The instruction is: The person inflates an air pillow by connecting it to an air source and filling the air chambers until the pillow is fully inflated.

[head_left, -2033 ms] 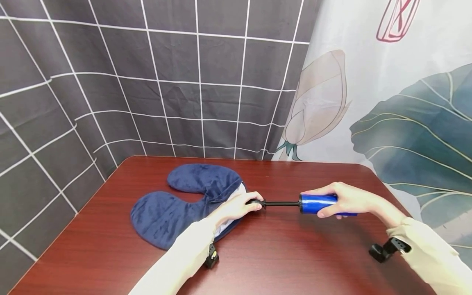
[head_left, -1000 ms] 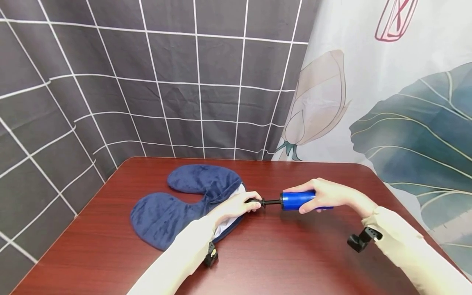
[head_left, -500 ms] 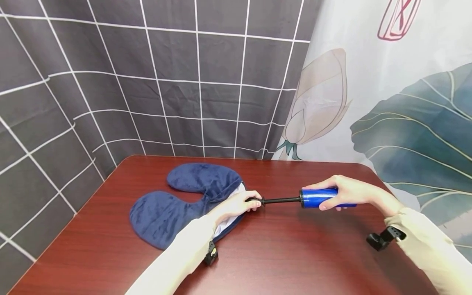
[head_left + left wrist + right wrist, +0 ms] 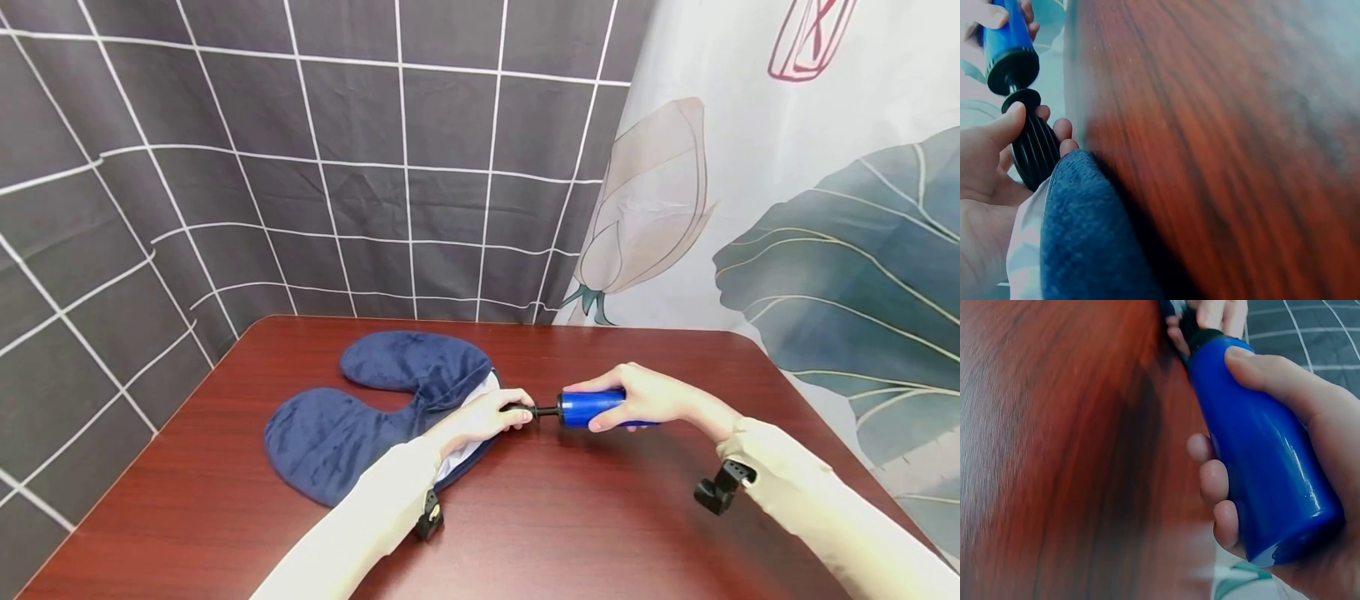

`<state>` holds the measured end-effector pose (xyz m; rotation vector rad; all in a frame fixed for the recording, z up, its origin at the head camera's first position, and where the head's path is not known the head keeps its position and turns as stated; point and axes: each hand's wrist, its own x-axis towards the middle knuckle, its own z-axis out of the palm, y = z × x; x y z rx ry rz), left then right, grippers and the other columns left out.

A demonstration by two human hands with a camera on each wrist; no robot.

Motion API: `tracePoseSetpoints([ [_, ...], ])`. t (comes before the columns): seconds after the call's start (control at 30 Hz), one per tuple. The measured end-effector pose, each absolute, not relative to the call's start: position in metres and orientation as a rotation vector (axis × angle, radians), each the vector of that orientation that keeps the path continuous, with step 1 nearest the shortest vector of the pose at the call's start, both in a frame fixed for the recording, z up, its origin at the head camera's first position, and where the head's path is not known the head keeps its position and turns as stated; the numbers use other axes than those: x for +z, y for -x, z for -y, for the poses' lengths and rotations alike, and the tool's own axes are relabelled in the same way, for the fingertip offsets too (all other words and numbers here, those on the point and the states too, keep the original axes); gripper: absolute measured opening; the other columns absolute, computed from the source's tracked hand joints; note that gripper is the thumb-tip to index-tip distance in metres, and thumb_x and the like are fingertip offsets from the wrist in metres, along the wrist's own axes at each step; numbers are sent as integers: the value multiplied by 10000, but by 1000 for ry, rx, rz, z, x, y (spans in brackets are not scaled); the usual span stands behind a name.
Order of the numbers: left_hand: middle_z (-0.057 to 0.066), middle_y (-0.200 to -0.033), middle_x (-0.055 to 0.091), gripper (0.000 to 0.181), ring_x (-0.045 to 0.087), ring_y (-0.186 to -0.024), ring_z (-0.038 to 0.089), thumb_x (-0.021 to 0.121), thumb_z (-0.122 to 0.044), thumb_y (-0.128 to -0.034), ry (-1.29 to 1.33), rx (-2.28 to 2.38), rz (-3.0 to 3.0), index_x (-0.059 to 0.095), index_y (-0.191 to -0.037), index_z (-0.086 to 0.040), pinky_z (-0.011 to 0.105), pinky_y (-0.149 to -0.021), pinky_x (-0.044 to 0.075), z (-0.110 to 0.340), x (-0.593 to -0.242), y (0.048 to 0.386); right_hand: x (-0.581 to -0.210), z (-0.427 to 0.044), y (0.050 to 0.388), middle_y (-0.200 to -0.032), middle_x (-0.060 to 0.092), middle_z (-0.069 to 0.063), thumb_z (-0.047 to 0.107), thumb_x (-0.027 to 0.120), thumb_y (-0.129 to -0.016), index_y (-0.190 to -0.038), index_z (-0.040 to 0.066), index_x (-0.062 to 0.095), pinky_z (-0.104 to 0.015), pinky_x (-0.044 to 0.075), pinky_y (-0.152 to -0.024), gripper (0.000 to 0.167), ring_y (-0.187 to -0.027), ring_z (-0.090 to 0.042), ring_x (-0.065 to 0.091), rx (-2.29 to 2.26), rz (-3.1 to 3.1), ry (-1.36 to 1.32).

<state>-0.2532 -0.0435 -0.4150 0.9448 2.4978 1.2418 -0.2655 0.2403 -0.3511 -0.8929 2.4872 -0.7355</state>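
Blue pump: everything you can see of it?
The blue pump has a glossy, plastic-looking cylinder with a black collar, a thin dark rod and a ribbed black handle. It lies crosswise over the table, a short length of rod exposed. The right hand grips the cylinder; the left hand holds the handle. Whether the handle touches the navy pillow is unclear.

Bright, even light in the head view; dimmer, hazier wrist views.
A soft shadow spreads on the table (image 4: pixel 555 500) below the right hand (image 4: pixel 648 397), and a pale sheen lies on the near side of both hands. The blue barrel (image 4: pixel 1260 450) carries a glare streak beside that palm. Well apart from the left hand (image 4: pixel 483 418), milky haze veils the left wrist view; the right wrist view smears the table.
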Motion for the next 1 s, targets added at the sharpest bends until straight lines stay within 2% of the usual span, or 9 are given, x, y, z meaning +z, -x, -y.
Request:
tracePoseSetpoints([
  [0.2,139,-817,636,158,515,-693,81,572,-140,-983,-921,1255,-2470,634,-1070,-24,159,-646,423,44,-413,251,-359,-221,265,-1221,695,-68,446,768,-826,-1385,264,582,-281,566,-600,617,-851,-142,645,-692,-2547,994],
  [0.37,163,-823,644,155,533,-701,117,578,-139,-979,-927,1236,-2491,636,-1063,-22,155,-647,418,44,-412,251,-359,-222,264,-1233,693,-58,468,766,-822,-1393,280,571,-267,560,-593,632,-868,-133,637,-675,-2565,1028],
  [0.5,158,-814,636,149,525,-691,122,573,-141,-982,-937,1224,-2502,634,-1042,-19,155,-640,411,46,-412,251,-353,-234,263,-1215,686,-72,414,781,-824,-1389,321,567,-298,560,-558,611,-833,-132,640,-679,-2558,973],
  [0.7,123,-801,642,146,522,-686,83,584,-163,-979,-896,1223,-2529,641,-1044,-45,157,-643,419,47,-413,251,-340,-260,260,-1184,669,-93,358,784,-834,-1394,315,560,-377,574,-563,604,-833,-148,638,-696,-2527,919],
  [1.0,118,-813,647,161,530,-699,59,581,-163,-983,-901,1240,-2503,633,-1066,-35,148,-655,432,46,-414,251,-326,-303,251,-1138,664,-90,376,770,-844,-1400,299,555,-308,556,-571,601,-763,-111,644,-676,-2560,892],
])
